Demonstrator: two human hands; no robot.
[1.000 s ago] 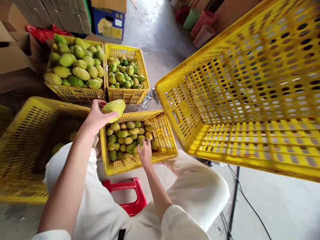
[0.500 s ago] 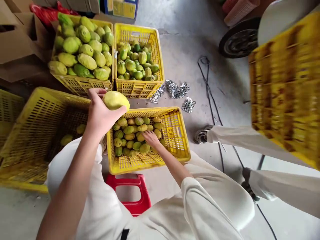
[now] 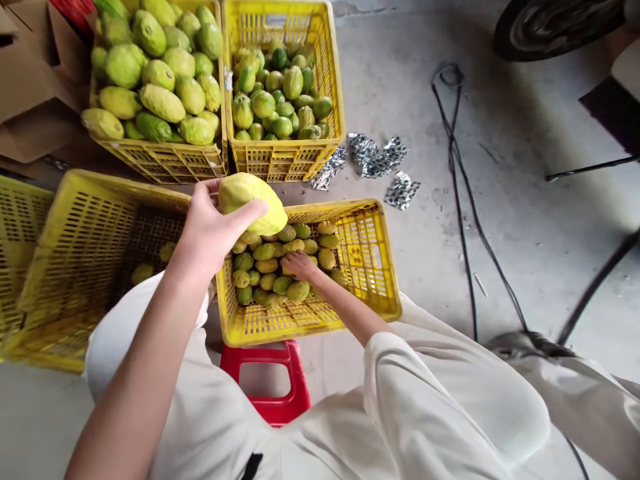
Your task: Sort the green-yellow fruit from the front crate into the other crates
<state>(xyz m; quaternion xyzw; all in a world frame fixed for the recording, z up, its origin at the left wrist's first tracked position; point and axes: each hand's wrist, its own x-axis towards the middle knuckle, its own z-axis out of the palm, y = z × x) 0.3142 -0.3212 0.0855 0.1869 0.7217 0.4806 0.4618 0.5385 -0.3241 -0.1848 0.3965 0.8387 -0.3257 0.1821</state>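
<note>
Concrete floor [image 3: 410, 60], grey, with scattered debris; cardboard box [image 3: 35, 87], open, upper left; black cord [image 3: 463, 180], looped and crossing itself, on the right; crumpled foil pieces [image 3: 377, 159], silver, just beyond the front crate; wheel [image 3: 540, 33], partly shown, upper right; pale trouser leg [image 3: 575, 393] of another person, lower right; red stool [image 3: 299, 383], between the wearer's knees.

Yellow crates, principal: rear left crate [image 3: 165, 162], heaped with large yellow-green fruit; rear right crate [image 3: 285, 160], adjoining, holding smaller, greener, partly striped fruit; side crate [image 3: 75, 220], large, with a few fruits visible inside; front crate [image 3: 367, 260], with small green-to-yellow fruits in loose rows.

Left hand [image 3: 207, 230]: closed about one large yellow fruit [image 3: 253, 203], thumb along its near side, raised above the front crate's far left corner; right hand [image 3: 301, 267]: inside the front crate, fingers down among the small fruits; whether it grips one cannot be told.
</note>
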